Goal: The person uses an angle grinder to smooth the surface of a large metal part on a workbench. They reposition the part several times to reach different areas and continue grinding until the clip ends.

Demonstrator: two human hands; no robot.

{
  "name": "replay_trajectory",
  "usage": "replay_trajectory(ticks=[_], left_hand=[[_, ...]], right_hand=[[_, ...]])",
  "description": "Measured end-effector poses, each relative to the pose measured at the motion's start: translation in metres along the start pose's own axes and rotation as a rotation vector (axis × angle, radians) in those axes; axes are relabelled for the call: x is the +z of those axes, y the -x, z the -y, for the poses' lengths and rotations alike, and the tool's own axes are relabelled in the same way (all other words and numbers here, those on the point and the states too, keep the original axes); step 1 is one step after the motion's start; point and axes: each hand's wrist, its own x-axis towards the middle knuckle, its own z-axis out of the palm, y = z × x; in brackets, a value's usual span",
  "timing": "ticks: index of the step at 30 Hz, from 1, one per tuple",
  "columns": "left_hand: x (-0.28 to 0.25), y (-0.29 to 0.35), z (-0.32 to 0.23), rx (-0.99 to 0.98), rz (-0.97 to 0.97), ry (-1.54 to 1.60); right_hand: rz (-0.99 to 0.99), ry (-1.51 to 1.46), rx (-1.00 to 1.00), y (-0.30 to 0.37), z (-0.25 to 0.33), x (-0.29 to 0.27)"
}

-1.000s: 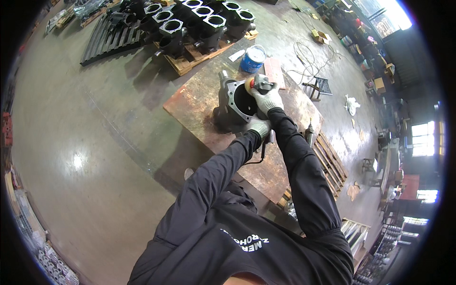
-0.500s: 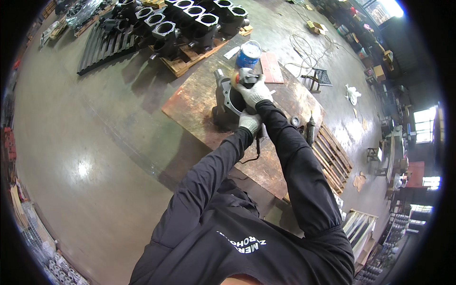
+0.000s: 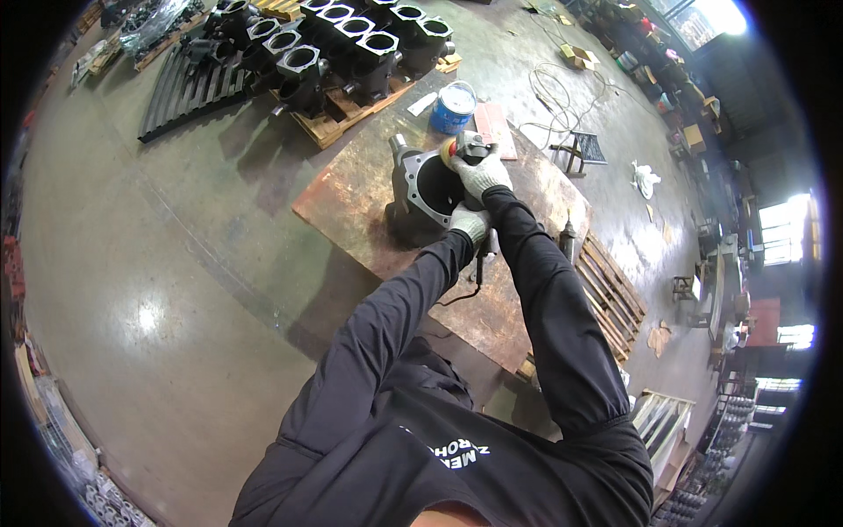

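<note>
A dark metal casting [image 3: 408,211] with a round bore and a bolt-holed flange stands on a worn, rust-stained worktable [image 3: 338,193]. Over the right side of its bore I hold an angle grinder [image 3: 475,143], whose reddish-yellow disc [image 3: 449,151] is by the flange's upper right rim. Contact between disc and rim cannot be made out. My right hand [image 3: 483,173], in a white knit glove, is closed round the grinder near its head. Lower down, my gloved left hand [image 3: 471,222] is closed on its rear body, with fingers partly hidden. A dark cord [image 3: 479,274] hangs below.
A blue bucket [image 3: 454,107] and a reddish flat board [image 3: 495,130] lie beyond the casting. Another tool [image 3: 568,237] rests at the table's right edge, beside a wooden pallet [image 3: 612,294]. Similar castings [image 3: 299,60] stand on a pallet at the back left. A small stool [image 3: 575,155] stands beyond.
The grinder and both hands have moved slightly right relative to the casting, uncovering more of the bore and flange. The whole view has shifted a little.
</note>
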Motion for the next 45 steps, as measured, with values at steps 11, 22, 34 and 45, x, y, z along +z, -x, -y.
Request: replay_trajectory(ticks=[11,22,34,45], left_hand=[[0.024,0.031,0.019,-0.105,-0.037,-0.323],[0.025,0.060,0.060,-0.100,0.000,-0.259],[0.019,0.139,0.024,-0.161,0.056,-0.302],[-0.011,0.136,0.031,-0.184,-0.024,-0.226]], right_hand=[[-0.056,-0.135,-0.002,0.022,-0.042,-0.014],[-0.050,-0.152,0.002,0.069,-0.050,-0.027],[-0.095,-0.127,0.085,0.130,-0.060,-0.024],[-0.061,-0.162,0.043,0.140,-0.039,-0.008]])
